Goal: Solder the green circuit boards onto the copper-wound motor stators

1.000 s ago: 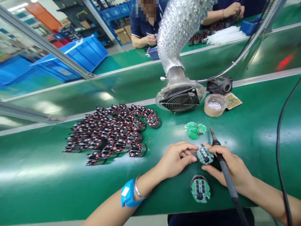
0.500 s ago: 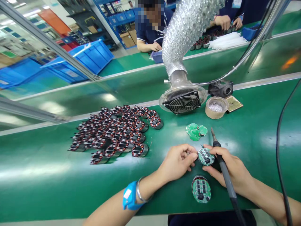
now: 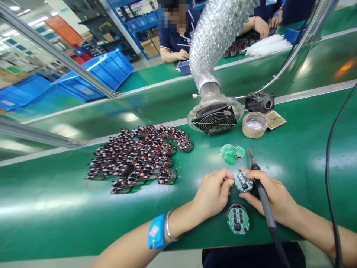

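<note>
My left hand is curled, its fingertips pinched against the left edge of a small round stator with a green circuit board on top. My right hand grips a black soldering iron between thumb and fingers, tip pointing up and away, while its fingers also steady the right side of that stator. A second stator with a green board lies on the green belt just below my hands. A few loose green round boards lie a little beyond them.
A heap of several copper-wound stators lies to the left. A fume extractor fan on a silver duct, a solder tin and a sponge tray stand behind. Blue bins and other people sit beyond.
My hands have stayed on the stator with only small finger shifts; the left fingertips have closed in tighter on its edge. The view has shifted slightly.
</note>
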### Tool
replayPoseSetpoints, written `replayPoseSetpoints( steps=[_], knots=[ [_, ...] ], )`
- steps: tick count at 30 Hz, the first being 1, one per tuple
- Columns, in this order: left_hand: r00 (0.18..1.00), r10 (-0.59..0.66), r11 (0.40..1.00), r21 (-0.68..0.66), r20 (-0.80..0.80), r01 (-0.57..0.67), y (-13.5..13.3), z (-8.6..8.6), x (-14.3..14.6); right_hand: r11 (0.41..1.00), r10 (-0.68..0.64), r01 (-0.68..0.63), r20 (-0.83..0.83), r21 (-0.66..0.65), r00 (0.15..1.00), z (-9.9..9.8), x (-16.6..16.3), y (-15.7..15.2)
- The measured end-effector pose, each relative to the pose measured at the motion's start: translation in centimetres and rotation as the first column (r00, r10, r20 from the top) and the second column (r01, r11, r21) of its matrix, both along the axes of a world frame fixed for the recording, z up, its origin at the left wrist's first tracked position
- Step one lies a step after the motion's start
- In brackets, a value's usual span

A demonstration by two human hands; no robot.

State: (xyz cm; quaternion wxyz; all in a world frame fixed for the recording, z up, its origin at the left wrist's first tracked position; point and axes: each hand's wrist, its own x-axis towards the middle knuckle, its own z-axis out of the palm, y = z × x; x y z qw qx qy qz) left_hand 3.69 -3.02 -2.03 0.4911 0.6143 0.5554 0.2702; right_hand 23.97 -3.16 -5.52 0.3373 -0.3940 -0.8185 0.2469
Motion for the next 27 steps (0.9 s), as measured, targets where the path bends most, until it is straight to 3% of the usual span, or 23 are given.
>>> replayPoseSetpoints(
  steps=[2, 4, 9, 15, 18, 22, 24, 27],
  knots=[
    [0.996, 0.035, 0.973, 0.232, -0.082, -0.015, -0.7, -0.6, -0.1, 1.0, 0.002, -0.002, -0.003, 0.008, 1.0, -0.1, -0.1, 0.0],
    [0.995, 0.085, 0.944, 0.325, -0.045, -0.066, -1.5, -1.1, 0.0, 1.0, -0.002, 0.002, 0.001, 0.016, 1.0, -0.1, -0.1, -0.1],
    [0.989, 0.104, 0.967, 0.22, 0.107, -0.125, -3.6, -1.2, 0.7, 0.998, -0.042, 0.042, -0.01, 0.04, 0.999, 0.0, -0.4, -0.3],
    [0.989, -0.121, 0.975, 0.197, 0.08, 0.103, -3.5, -0.1, -1.1, 0.998, -0.051, 0.051, -0.003, 0.031, 0.999, 0.1, -0.4, 0.0],
    [0.986, -0.163, 0.936, 0.312, -0.023, 0.162, -4.2, 0.5, -2.1, 0.998, -0.062, 0.062, 0.002, 0.001, 0.998, 0.4, -0.1, 0.1],
    [0.94, -0.1, 0.801, 0.535, -0.326, 0.27, -6.7, -0.2, -1.1, 0.995, 0.03, -0.034, -0.039, -0.097, 0.999, 1.3, 0.5, -0.2],
    [0.9, -0.046, 0.818, 0.501, -0.434, 0.283, -7.3, -0.5, -0.3, 0.986, 0.087, -0.096, -0.073, -0.139, 0.994, 1.6, 0.7, -0.5],
    [0.843, -0.068, 0.877, 0.371, -0.534, 0.306, -6.7, 0.5, 0.9, 0.982, 0.084, -0.097, -0.083, -0.16, 0.993, 1.6, 0.9, -0.6]
  ],
)
